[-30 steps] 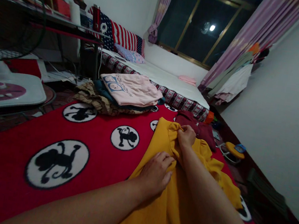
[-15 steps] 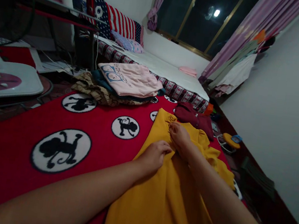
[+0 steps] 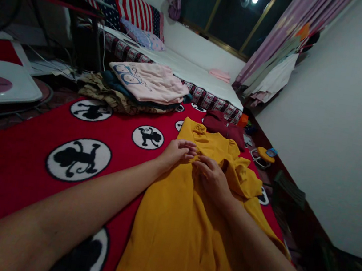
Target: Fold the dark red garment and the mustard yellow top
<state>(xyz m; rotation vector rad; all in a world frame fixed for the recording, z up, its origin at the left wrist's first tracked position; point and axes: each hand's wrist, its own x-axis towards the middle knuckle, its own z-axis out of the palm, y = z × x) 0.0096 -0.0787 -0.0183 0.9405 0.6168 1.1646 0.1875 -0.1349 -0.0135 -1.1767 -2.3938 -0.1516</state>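
A long mustard-yellow dress (image 3: 168, 228) lies spread on a red blanket (image 3: 31, 146) printed with black monkeys in white circles. At its waist, my left hand (image 3: 178, 153) has its fingers bent over the cloth, thumb close beneath them. My right hand (image 3: 212, 178) faces it from the other side, fingertips pinched at the same gathered spot. The fingertips of the two hands almost meet. Ruffled sleeve cloth bunches to the right of the right hand. What exactly sits between the fingers is too small to make out beyond yellow fabric.
A folded maroon garment (image 3: 224, 126) lies beyond the dress. To the left is a stack of folded clothes topped by a pink shirt (image 3: 151, 82). Behind stands a bed (image 3: 184, 66); a yellow-topped stool (image 3: 266, 155) is at right, a white tray-like object (image 3: 22, 88) at left.
My left hand has moved up the dress to its waist. My right hand has drawn back from the upper part to meet it. The view has shifted slightly.
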